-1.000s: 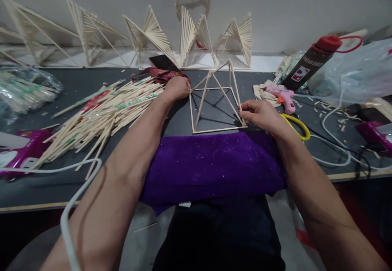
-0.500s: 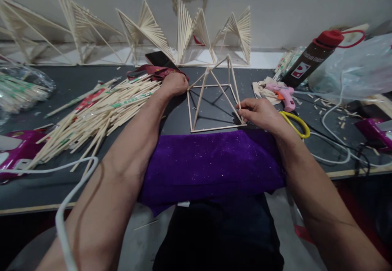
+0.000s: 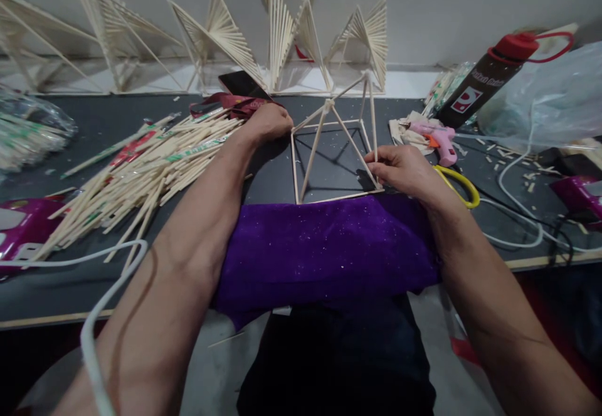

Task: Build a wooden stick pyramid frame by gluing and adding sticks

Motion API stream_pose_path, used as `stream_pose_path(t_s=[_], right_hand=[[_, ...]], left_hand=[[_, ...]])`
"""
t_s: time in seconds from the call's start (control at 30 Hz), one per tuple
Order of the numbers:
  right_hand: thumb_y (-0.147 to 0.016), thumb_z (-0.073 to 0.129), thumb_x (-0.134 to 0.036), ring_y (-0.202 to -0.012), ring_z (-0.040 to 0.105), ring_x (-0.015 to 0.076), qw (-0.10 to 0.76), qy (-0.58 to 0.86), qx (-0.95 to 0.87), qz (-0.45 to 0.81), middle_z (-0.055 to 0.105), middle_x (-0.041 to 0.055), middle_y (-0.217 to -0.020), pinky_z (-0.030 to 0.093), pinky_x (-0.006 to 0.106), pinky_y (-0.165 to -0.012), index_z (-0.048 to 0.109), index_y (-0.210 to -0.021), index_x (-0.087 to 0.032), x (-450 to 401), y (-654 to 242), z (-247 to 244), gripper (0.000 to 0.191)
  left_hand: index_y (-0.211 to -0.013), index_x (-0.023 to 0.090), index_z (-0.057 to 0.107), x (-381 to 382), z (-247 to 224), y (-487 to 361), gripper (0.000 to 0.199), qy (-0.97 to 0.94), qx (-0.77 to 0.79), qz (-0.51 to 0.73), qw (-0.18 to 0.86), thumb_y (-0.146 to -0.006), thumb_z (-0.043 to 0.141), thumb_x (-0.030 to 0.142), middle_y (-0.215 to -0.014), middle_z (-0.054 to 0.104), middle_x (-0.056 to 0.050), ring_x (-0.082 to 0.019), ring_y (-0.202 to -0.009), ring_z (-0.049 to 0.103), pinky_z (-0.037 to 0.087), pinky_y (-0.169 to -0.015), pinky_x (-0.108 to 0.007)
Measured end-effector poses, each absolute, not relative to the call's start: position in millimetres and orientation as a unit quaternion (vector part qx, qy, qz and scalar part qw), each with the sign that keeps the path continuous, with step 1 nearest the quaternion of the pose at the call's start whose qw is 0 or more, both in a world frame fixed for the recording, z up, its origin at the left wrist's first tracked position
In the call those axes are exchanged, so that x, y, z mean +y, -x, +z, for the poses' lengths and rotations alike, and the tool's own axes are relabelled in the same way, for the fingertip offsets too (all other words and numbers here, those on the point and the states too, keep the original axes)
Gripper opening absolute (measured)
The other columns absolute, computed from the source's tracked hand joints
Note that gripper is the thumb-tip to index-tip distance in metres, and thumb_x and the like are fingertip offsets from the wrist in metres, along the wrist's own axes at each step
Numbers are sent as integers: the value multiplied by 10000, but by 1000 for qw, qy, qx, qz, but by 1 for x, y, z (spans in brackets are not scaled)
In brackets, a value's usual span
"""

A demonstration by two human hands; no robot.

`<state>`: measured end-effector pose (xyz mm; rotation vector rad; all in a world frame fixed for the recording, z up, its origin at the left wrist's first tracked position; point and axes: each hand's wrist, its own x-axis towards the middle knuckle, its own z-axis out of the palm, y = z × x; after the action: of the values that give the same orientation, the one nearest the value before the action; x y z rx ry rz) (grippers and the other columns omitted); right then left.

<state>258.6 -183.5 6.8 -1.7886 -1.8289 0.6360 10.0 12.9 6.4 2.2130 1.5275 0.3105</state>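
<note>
An open frame of thin wooden sticks stands on the dark table in front of me, with a square base and slanted sticks meeting at two raised peaks. My left hand is closed at its far left corner; the fingertips are largely hidden. On the right side, my right hand pinches the frame near its front right corner, thumb and fingers around a stick. A folded purple cloth lies along the table's front edge, right below the frame, dotted with small bits.
Loose wooden sticks are heaped to the left. A pink glue gun, yellow scissors handles and a dark bottle are on the right. Several fan-like stick structures line the wall. A white cord crosses my left arm.
The stick frame has shifted and turned slightly to the right, with both hands staying at it. The view has tilted down a little.
</note>
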Motion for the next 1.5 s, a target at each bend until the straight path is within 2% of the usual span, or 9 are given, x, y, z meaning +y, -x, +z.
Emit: stream_pose_path(t_s=[0.1,0.27,0.47,0.57,0.67,0.83,1.17,1.3,1.5], right_hand=[[-827,608,-297,-590,597,136,263,662,-657,248,708,25,-730,427,279,-592,754,-931,-177,-184,-259,9,216],[-806,618,-267,-560,566,129,308,673,-633,228,634,7,-596,405,274,-575,726,-838,-161,-182,-265,6,154],[-807,591,-207,-572,559,125,346,676,-611,223,638,17,-637,417,285,-591,697,-824,-156,-182,-263,7,119],[-815,573,-192,-568,555,127,355,671,-612,223,619,11,-618,415,287,-593,688,-837,-157,-182,-262,6,123],[-814,568,-192,-547,537,118,363,663,-617,220,606,-2,-607,403,279,-583,672,-819,-163,-180,-263,2,108],[-801,566,-196,-540,521,109,380,651,-624,207,595,-12,-593,388,267,-579,634,-741,-174,-180,-264,1,93],[-816,568,-189,-545,530,112,392,637,-629,211,588,-20,-592,396,273,-583,651,-790,-178,-180,-263,1,88],[-825,567,-181,-568,547,114,387,638,-631,213,605,-16,-619,410,274,-602,661,-810,-178,-178,-263,0,96],[-829,558,-196,-584,558,121,391,634,-633,209,609,-12,-624,419,273,-618,665,-816,-179,-177,-265,2,109]], left_hand=[[-827,151,674,11,8,-11,153,-774,552,143,276,-772,533,129,-646,578,9,-109,-613,516,381,-597,-260],[-875,147,678,7,13,-11,217,-716,527,257,379,-735,531,71,-666,604,-9,-119,-618,566,446,-604,-267],[-975,161,678,4,14,-5,245,-656,469,334,487,-755,586,104,-930,702,-61,-132,-733,667,512,-635,-259],[-1035,164,667,3,12,-4,262,-631,452,347,527,-779,622,141,-961,706,-55,-100,-700,656,471,-571,-202],[-972,169,661,2,9,-6,217,-601,423,365,571,-755,654,157,-905,698,-32,-74,-624,625,386,-468,-163],[-826,180,605,5,3,-8,138,-558,407,418,590,-734,704,206,-880,712,-32,-79,-584,601,339,-402,-167],[-782,220,565,8,10,-8,160,-558,423,412,583,-719,709,248,-855,707,-39,-145,-716,602,359,-498,-246],[-801,209,561,5,22,-10,152,-555,428,388,599,-727,694,211,-787,675,29,-97,-702,529,321,-535,-218],[-861,188,557,0,31,-17,74,-557,416,387,606,-848,626,165,-716,633,82,-55,-620,423,295,-543,-187]])
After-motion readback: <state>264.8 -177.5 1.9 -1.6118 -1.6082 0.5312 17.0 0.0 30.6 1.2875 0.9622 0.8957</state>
